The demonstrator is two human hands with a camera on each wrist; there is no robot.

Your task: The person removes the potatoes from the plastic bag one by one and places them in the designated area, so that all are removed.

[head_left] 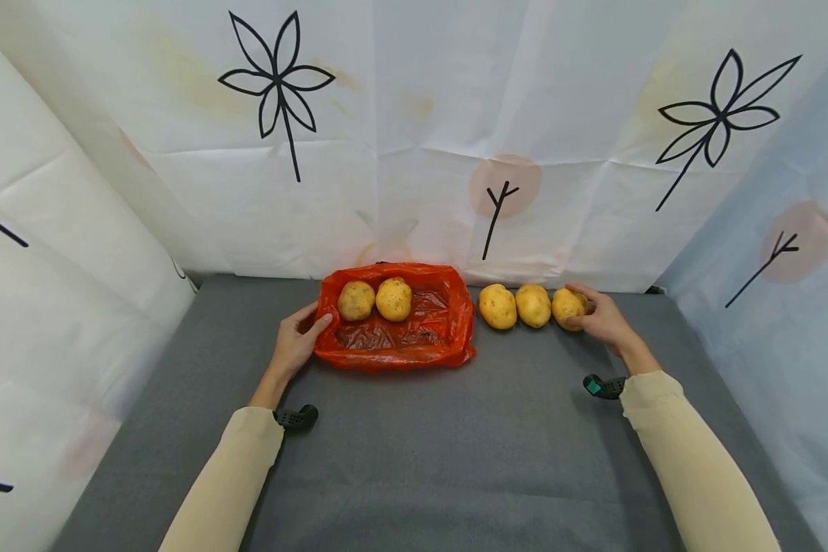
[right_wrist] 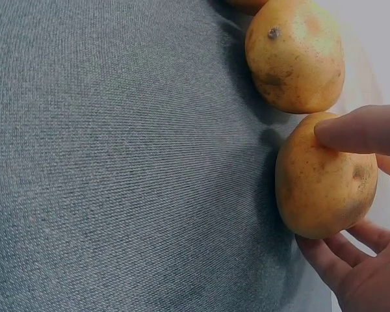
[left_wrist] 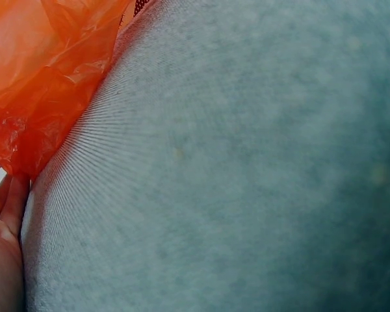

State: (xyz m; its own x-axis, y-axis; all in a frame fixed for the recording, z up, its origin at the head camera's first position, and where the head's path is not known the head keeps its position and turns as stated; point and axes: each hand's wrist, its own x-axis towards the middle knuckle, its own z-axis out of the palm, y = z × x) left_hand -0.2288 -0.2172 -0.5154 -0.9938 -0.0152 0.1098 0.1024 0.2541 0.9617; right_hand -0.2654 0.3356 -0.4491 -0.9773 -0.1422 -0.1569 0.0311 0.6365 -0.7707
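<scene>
A red plastic bag (head_left: 393, 358) lies spread wide like a shallow tray, with two potatoes (head_left: 375, 300) inside along its back left. My left hand (head_left: 295, 343) grips the bag's left rim, thumb over the edge and fingers outside. In the left wrist view the fingers (left_wrist: 12, 201) meet the crinkled orange-red plastic (left_wrist: 45, 97). To the right of the bag, three potatoes stand in a row. My right hand (head_left: 603, 320) holds the rightmost potato (right_wrist: 325, 185) between thumb and fingers. Beside it is the middle potato (head_left: 533, 305), then the left one (head_left: 497, 307) nearest the bag.
Grey cloth covers the table (head_left: 441, 460). A white patterned curtain (head_left: 414, 138) hangs right behind the bag and the potato row, with more curtain at the left and right sides. Each wrist carries a small dark camera (head_left: 297, 418).
</scene>
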